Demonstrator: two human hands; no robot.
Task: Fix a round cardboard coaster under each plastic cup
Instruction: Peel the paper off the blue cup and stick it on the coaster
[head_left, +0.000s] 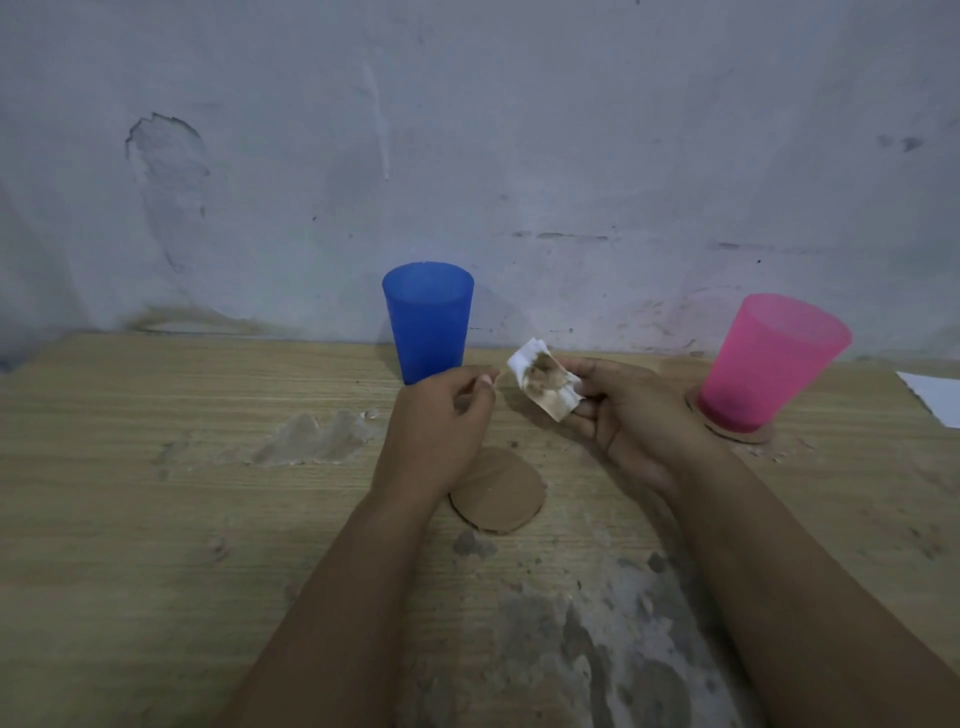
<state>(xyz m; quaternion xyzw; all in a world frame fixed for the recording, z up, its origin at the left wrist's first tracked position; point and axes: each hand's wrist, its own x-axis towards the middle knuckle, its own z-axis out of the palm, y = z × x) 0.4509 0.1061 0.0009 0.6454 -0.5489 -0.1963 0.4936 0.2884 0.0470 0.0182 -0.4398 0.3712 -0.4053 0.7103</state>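
Right hand grip pinched on a stained white tape scrap; left hand grip curled, whether it pinches anything I cannot tell. Loose coaster lies on the surface just below the left grip; blue cup stands bare right behind it. Pink cup, right of the right grip, already sits on its coaster. Risks: dirty tape may not stick; tape folding onto itself; blue cup knocked over. No readable writing.
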